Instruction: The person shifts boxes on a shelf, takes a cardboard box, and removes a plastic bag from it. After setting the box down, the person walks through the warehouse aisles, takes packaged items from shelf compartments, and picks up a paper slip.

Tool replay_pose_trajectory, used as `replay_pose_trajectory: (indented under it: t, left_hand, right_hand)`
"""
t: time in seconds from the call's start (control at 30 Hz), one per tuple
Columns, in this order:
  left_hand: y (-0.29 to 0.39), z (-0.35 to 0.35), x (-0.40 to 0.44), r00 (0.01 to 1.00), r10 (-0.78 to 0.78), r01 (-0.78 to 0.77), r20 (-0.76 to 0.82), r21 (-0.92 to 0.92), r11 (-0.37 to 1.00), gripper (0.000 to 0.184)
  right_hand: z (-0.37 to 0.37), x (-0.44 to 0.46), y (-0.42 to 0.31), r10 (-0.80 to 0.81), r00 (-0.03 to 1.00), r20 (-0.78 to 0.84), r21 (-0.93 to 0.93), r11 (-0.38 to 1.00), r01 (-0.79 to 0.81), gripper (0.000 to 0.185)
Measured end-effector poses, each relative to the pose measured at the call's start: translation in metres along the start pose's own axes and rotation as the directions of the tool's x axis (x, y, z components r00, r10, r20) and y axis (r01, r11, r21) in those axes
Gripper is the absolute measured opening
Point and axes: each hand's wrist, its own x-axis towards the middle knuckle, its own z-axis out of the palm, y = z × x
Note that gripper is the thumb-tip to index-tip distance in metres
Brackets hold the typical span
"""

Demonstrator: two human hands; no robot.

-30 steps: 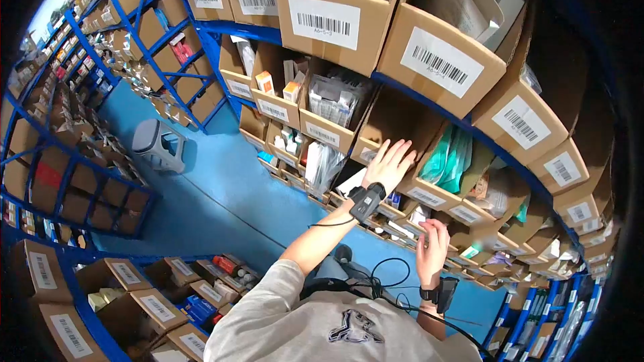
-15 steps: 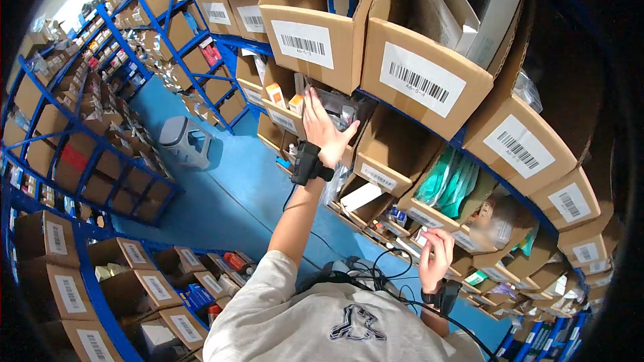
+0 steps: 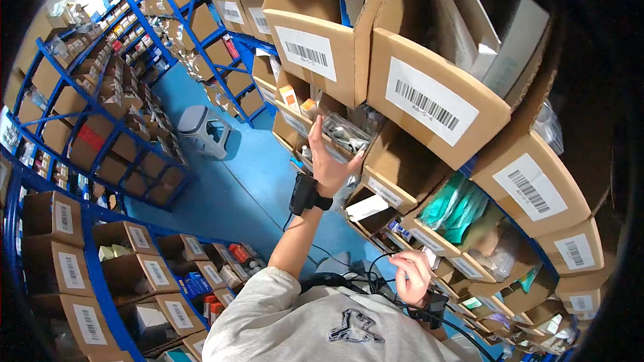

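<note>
My left hand [image 3: 330, 169] reaches forward with thumb and fingers spread, holding nothing. Its fingertips are at the front of a cardboard bin with clear plastic packages [image 3: 349, 135]; whether they touch is unclear. Left of them, orange-and-white boxes [image 3: 290, 97] stand in a neighbouring bin. My right hand [image 3: 410, 278] hovers before my chest, fingers loosely bent and slightly apart, with no object visible in it. Beyond it are lower bins, one holding a white box [image 3: 367, 207]. Black devices, one a wrist unit [image 3: 304, 193], are strapped to both wrists.
Large barcoded cardboard bins [image 3: 429, 97] jut out above my hands on the right. Green packets [image 3: 456, 211] lie in a lower bin. More blue racks [image 3: 100, 211] stand on the left. A grey stool [image 3: 204, 132] is on the blue floor, and black cables [image 3: 376, 275] hang by my body.
My left hand has moved down a little from the bin, its fingers still spread. My right hand has drawn back toward my body and left, away from the lower bins. The view has shifted slightly.
</note>
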Motion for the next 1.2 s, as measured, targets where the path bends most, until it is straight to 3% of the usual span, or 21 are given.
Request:
replay_pose_trajectory:
  t: [0.2,0.27,0.33,0.43,0.53,0.73,0.8,0.9,1.0,1.03,1.13,1.2]
  left_hand:
    - [0.003,-0.005,0.010,0.998,0.054,-0.053,0.021,-0.042,0.998,0.110]
    - [0.006,-0.006,0.012,0.988,0.138,-0.141,-0.076,-0.035,0.989,0.108]
    - [0.003,-0.008,0.009,0.981,0.183,-0.185,-0.060,-0.029,0.982,0.106]
    - [-0.013,-0.010,0.008,0.998,0.021,-0.014,0.062,-0.107,0.994,0.105]
    - [-0.006,-0.012,0.021,0.990,-0.037,0.050,0.135,-0.097,0.994,0.103]
    - [-0.019,-0.008,0.031,0.981,0.048,-0.004,0.188,-0.227,0.974,0.101]
    - [-0.022,-0.007,0.031,0.959,0.063,0.012,0.277,-0.259,0.966,0.102]
    - [-0.033,-0.020,0.031,0.943,0.158,-0.067,0.294,-0.297,0.952,0.098]
    - [-0.045,-0.043,0.032,0.927,0.269,-0.179,0.261,-0.323,0.929,0.087]
    - [-0.051,-0.051,0.032,0.920,0.273,-0.170,0.281,-0.340,0.925,0.082]
    - [-0.073,-0.072,0.025,0.906,0.262,-0.139,0.333,-0.350,0.926,0.069]
    - [-0.083,-0.083,0.018,0.902,0.265,-0.137,0.341,-0.355,0.925,0.062]
  right_hand:
    - [0.017,0.017,0.000,0.014,1.000,-0.011,-0.016,1.000,-0.014,0.022]
    - [0.028,0.023,-0.001,0.020,0.999,-0.046,-0.053,0.998,-0.022,0.022]
    - [0.040,0.033,-0.004,0.041,0.998,-0.036,-0.072,0.996,-0.044,0.021]
    - [0.066,0.055,-0.016,0.101,0.992,-0.077,-0.123,0.986,-0.110,0.020]
    - [0.091,0.079,-0.022,0.112,0.988,-0.109,-0.191,0.973,-0.132,0.026]
    - [0.124,0.098,-0.039,0.084,0.993,-0.078,-0.261,0.960,-0.101,0.028]
    - [0.134,0.095,-0.042,0.111,0.989,-0.101,-0.296,0.945,-0.137,0.028]
    - [0.141,0.085,-0.045,0.222,0.965,-0.137,-0.415,0.872,-0.259,0.026]
    - [0.146,0.064,-0.038,0.458,0.874,-0.159,-0.477,0.740,-0.475,0.019]
    - [0.148,0.045,-0.028,0.617,0.785,-0.052,-0.540,0.644,-0.542,0.033]
    - [0.169,0.016,-0.017,0.677,0.733,-0.071,-0.612,0.551,-0.567,0.043]
    - [0.193,0.004,0.001,0.693,0.695,-0.193,-0.472,0.555,-0.685,0.062]
